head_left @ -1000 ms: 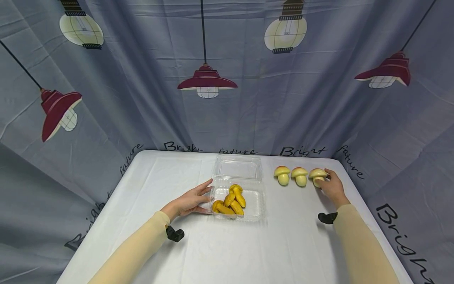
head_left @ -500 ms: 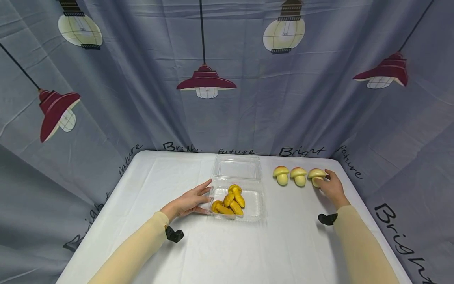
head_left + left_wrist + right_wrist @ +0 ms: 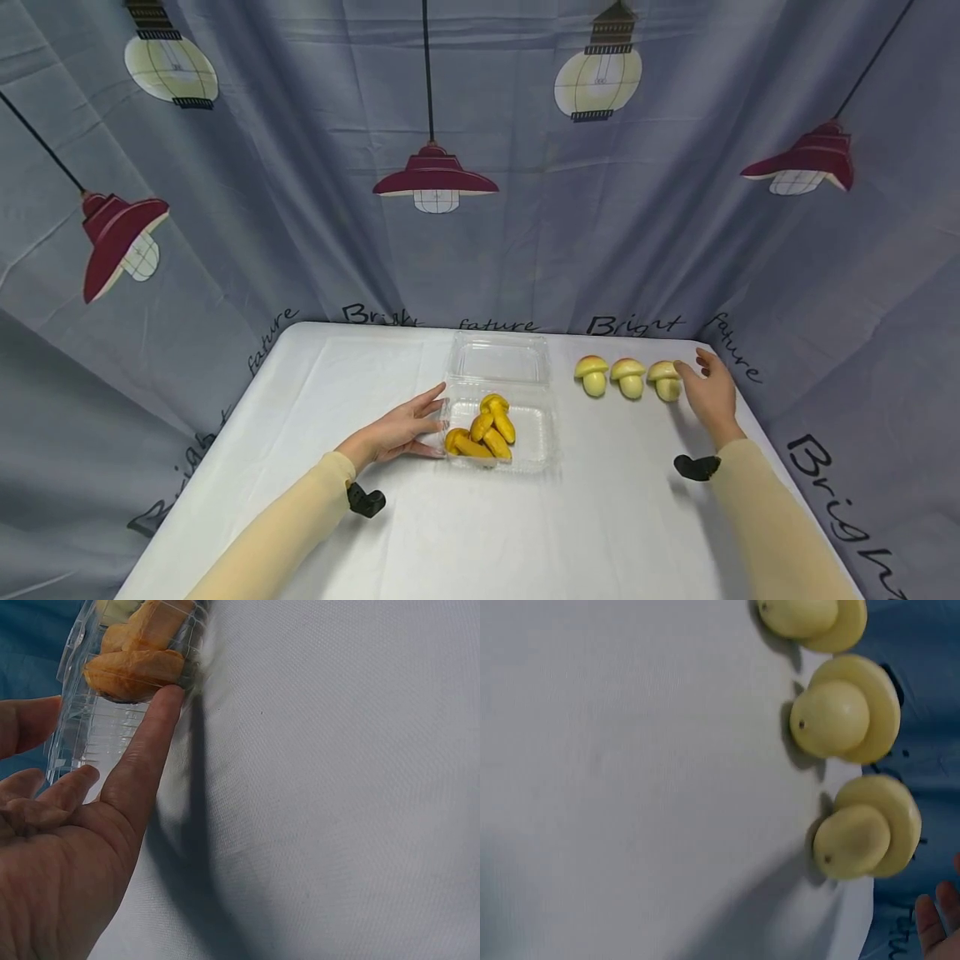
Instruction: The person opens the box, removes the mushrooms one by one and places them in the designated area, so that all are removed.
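My left hand point(image 3: 397, 429) touches the left side of a clear plastic box point(image 3: 536, 437), its fingers fairly straight and spread. Inside the box lie several orange-yellow toy mushrooms point(image 3: 480, 442); the left wrist view shows my index fingertip against the box wall near one mushroom point(image 3: 135, 671). At the right stand three pale yellow toy mushrooms in a row: a left one point(image 3: 594, 379), a middle one point(image 3: 628, 380) and a right one point(image 3: 664, 383). My right hand point(image 3: 712, 396) is just right of the right one, thumb and fingers apart, holding nothing.
The box's lid point(image 3: 500, 360) is folded back toward the rear edge of the white table point(image 3: 600, 517). A grey curtain point(image 3: 510, 250) printed with lamps surrounds the table at the back and sides.
My right hand has let go of the right pale mushroom and drawn off slightly to the right; that mushroom stays in the row. The left hand has kept its place at the box.
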`<state>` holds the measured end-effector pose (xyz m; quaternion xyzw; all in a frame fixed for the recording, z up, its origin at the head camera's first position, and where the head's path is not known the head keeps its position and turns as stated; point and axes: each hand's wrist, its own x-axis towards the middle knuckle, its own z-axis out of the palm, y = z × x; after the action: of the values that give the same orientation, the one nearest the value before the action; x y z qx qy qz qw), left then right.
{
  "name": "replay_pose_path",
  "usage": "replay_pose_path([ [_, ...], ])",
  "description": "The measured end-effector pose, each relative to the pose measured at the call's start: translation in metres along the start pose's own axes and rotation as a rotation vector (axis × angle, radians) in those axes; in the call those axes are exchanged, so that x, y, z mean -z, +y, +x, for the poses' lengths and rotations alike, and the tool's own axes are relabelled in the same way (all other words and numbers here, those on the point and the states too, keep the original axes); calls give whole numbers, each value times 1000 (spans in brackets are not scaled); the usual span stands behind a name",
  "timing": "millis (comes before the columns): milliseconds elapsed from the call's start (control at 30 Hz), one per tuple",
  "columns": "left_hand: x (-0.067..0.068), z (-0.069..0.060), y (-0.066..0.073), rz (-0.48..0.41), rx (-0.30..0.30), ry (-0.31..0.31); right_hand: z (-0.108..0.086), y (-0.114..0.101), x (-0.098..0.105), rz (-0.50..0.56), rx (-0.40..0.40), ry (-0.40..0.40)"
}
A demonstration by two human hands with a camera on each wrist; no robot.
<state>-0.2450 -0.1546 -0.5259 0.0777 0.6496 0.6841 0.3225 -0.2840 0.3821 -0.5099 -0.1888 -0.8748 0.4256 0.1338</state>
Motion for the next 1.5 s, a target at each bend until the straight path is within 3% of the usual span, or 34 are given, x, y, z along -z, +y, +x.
replay_pose_path([
  [233, 0, -8, -8, 13, 8, -1, -23, -24, -17, 87, 194, 11],
  [600, -1, -9, -10, 21, 0, -6, -64, -80, -62, 174, 429, -200],
  [1200, 2, 1, -4, 6, -10, -15, -112, -131, -102, 103, 542, -562],
  [1500, 3, 4, -2, -4, -6, -7, -125, -147, -118, -43, 553, -628],
])
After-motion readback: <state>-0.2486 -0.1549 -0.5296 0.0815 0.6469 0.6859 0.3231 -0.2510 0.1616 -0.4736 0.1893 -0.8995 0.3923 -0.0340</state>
